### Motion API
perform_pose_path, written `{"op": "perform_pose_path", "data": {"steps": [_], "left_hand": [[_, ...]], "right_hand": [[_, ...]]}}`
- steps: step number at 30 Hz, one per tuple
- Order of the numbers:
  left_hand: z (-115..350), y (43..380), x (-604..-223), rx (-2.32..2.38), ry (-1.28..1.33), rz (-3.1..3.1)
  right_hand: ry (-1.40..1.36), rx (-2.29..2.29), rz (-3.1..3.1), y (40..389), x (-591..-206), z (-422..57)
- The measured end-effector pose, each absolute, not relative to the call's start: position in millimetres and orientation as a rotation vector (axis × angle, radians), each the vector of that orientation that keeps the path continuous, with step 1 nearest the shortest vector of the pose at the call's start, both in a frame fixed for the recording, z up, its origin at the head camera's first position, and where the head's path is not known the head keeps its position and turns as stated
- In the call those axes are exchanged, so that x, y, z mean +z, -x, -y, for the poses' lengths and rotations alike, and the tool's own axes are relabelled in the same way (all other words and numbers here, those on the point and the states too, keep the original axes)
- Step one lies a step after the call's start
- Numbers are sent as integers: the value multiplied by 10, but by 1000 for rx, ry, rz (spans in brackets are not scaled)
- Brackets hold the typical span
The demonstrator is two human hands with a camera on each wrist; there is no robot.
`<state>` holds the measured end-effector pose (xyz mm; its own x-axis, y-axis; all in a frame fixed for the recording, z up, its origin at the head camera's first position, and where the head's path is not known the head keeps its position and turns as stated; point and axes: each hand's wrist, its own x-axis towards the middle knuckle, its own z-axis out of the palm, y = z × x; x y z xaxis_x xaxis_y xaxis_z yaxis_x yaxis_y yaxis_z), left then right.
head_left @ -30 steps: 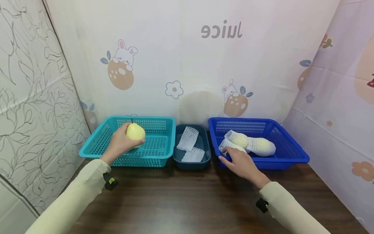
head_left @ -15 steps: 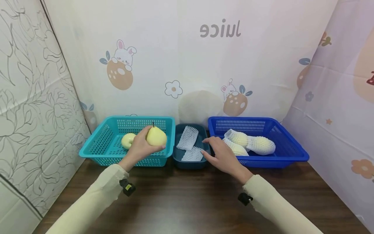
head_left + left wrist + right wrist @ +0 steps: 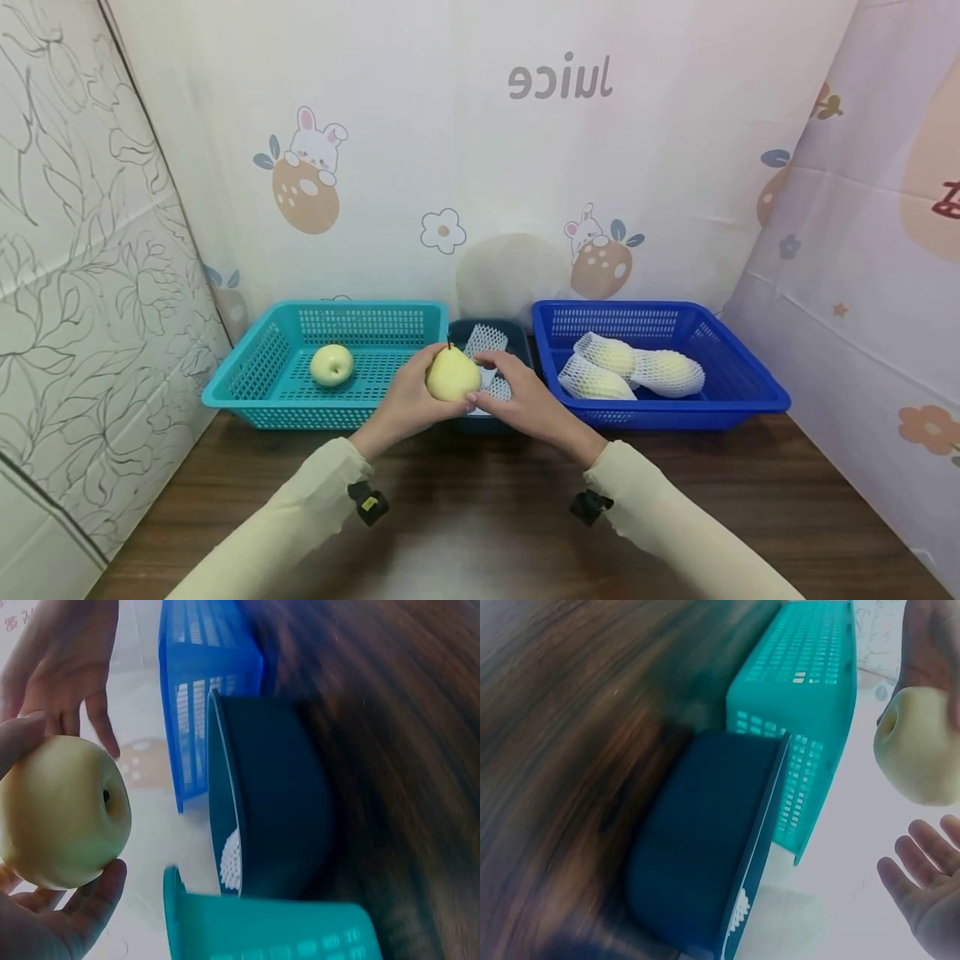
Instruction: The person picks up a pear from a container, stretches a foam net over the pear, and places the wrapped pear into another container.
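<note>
My left hand grips a pale yellow pear, stem up, above the small dark blue tray. In the left wrist view its fingers curl round the pear. My right hand is on the pear's right side, fingers spread and holding nothing. A gap shows between these fingers and the pear in the right wrist view. White foam net sleeves lie in the tray, partly hidden by the hands.
At left, a turquoise basket contains one bare pale yellow fruit. The blue basket at right has several pears in foam nets. All three containers stand on a dark wooden table against the printed cloth backdrop.
The left hand has carried the pear rightward from the turquoise basket to over the tray. The right hand has come left from a netted pear in the blue basket to beside the held pear.
</note>
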<state>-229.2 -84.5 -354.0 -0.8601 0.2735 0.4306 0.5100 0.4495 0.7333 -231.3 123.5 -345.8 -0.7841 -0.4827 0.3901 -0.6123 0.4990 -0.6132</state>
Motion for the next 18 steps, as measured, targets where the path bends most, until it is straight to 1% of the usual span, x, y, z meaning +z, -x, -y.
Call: {"op": "perform_pose_path", "data": {"steps": [4, 9, 18], "left_hand": [[753, 2257, -3576, -1392, 744, 2427], [676, 2213, -3627, -1418, 794, 2438], [575, 2120, -3773, -1463, 797, 2518]], "right_hand": [[-946, 1236, 2564, 2313, -3470, -1197], [-869, 1319, 2602, 2283, -3494, -1209], [-819, 1400, 2636, 2187, -3592, -1293]]}}
